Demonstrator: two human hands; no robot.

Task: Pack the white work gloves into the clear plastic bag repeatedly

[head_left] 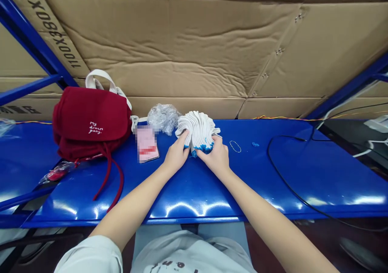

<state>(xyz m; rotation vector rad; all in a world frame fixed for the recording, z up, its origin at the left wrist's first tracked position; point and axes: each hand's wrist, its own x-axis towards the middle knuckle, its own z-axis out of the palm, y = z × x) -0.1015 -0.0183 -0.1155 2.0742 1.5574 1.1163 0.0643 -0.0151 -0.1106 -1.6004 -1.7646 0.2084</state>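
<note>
A thick bundle of white knitted gloves point(197, 129) with blue edging stands on the blue surface, its layers fanned out at the top. My left hand point(177, 153) grips the bundle's left side, thumb toward the front. On the right side, my right hand point(217, 155) holds it near the blue edges. The fingertips behind the bundle are hidden. A thin white loop point(235, 146) lies to the right of my right hand, with a small blue scrap point(255, 144) beyond it.
Left of the bundle are crumpled clear plastic point(163, 118), a pink phone point(147, 143) and a red backpack point(92, 119). A black cable point(280, 172) curves across the right side. Cardboard point(182, 46) stands behind the blue table point(194, 200).
</note>
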